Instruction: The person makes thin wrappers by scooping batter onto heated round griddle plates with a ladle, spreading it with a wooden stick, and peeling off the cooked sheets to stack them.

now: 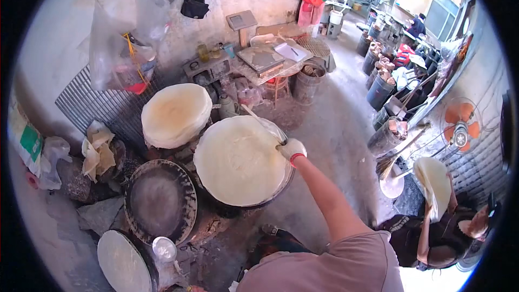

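My right hand [292, 149], in a whitish glove with a red band at the wrist, reaches to the right edge of a wide, pale round flatbread [239, 162]. Its fingers are closed on the near end of a long thin tool [263, 123], which slants up and left across the bread's far edge. The bread covers most of a round griddle [288, 180]; only a dark rim shows at the right. My left hand is out of view. Left of the bread is a bare dark griddle [158, 200]. A thick stack of flatbreads [176, 115] stands behind it.
A small metal bowl or ladle [164, 249] sits beside another pale round surface [123, 261]. Beyond are a low table [300, 63] with a notebook and pen, and several metal drums [381, 89]. At right, a person [438, 235] holds a folded flatbread [434, 186] near a fan [460, 129].
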A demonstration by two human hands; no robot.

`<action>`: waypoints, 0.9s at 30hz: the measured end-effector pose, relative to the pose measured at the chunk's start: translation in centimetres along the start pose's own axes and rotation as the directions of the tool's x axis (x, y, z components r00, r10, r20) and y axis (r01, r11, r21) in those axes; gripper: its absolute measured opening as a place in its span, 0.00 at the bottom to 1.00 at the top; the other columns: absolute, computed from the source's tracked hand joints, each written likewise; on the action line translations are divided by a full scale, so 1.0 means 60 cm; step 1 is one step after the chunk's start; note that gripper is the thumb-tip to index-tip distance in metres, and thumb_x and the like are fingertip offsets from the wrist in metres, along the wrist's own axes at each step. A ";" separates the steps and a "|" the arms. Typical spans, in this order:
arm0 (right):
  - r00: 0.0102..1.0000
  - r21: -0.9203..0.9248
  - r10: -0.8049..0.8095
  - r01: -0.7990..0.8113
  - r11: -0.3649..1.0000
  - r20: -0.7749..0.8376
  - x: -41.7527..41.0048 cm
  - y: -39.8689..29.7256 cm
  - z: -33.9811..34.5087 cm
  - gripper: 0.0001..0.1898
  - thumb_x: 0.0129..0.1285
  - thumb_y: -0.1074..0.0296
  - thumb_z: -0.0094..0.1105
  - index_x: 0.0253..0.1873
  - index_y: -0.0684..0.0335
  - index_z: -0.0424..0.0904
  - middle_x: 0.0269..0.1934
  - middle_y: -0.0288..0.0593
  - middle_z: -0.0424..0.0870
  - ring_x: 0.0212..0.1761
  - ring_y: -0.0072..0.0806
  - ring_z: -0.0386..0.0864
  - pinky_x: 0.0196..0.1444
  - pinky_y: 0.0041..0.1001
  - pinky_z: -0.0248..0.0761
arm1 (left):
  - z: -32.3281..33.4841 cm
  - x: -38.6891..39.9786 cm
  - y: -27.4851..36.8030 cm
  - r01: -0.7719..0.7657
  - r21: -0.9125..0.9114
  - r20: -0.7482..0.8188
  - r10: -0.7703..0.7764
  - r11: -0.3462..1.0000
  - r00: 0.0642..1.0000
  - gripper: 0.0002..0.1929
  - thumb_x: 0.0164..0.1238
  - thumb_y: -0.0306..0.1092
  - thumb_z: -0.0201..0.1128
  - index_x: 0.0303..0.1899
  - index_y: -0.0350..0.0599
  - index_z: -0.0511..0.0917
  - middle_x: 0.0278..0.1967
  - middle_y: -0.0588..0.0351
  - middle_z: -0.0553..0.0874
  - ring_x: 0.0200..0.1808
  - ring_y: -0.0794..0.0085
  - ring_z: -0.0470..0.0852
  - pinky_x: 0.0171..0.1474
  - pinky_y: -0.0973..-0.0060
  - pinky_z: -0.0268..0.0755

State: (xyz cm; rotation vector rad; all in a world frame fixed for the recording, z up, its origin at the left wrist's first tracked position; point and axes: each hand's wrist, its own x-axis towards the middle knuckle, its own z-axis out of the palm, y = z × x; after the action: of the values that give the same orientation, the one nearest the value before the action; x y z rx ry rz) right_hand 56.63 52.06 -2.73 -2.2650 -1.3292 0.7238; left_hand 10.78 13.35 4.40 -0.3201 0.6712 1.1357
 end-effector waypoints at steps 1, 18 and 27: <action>1.000 -0.096 -0.005 0.004 0.995 -0.019 0.012 -0.005 -0.013 0.21 0.49 0.53 0.61 0.45 0.60 0.82 0.40 0.54 0.83 0.44 0.46 0.81 0.47 0.40 0.72 | 0.016 0.004 -0.005 0.046 -0.026 -0.015 -0.046 0.999 0.999 0.17 0.76 0.39 0.41 0.23 0.49 0.60 0.15 0.63 0.59 0.11 0.78 0.53 0.09 0.79 0.46; 0.984 -0.006 -0.159 0.160 0.987 0.077 0.181 -0.015 0.007 0.21 0.46 0.52 0.64 0.41 0.64 0.83 0.36 0.54 0.84 0.40 0.43 0.82 0.44 0.34 0.72 | 0.162 0.051 -0.097 -0.239 0.551 -0.247 0.430 0.800 0.868 0.17 0.75 0.37 0.45 0.23 0.48 0.63 0.13 0.62 0.62 0.09 0.79 0.55 0.12 0.80 0.50; 0.998 0.063 -0.063 0.061 0.996 0.029 0.192 0.037 0.004 0.20 0.48 0.52 0.61 0.39 0.63 0.84 0.34 0.54 0.84 0.39 0.44 0.82 0.44 0.34 0.72 | 0.157 0.060 -0.067 -0.147 0.130 -0.574 0.195 0.981 0.795 0.16 0.76 0.37 0.43 0.25 0.49 0.62 0.15 0.63 0.60 0.09 0.80 0.54 0.10 0.82 0.48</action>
State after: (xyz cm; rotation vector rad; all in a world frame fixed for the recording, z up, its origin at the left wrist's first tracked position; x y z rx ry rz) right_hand 62.68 61.25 -6.81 -2.1627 -1.3652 0.7713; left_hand 18.46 19.58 8.87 -0.5630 1.3139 1.1825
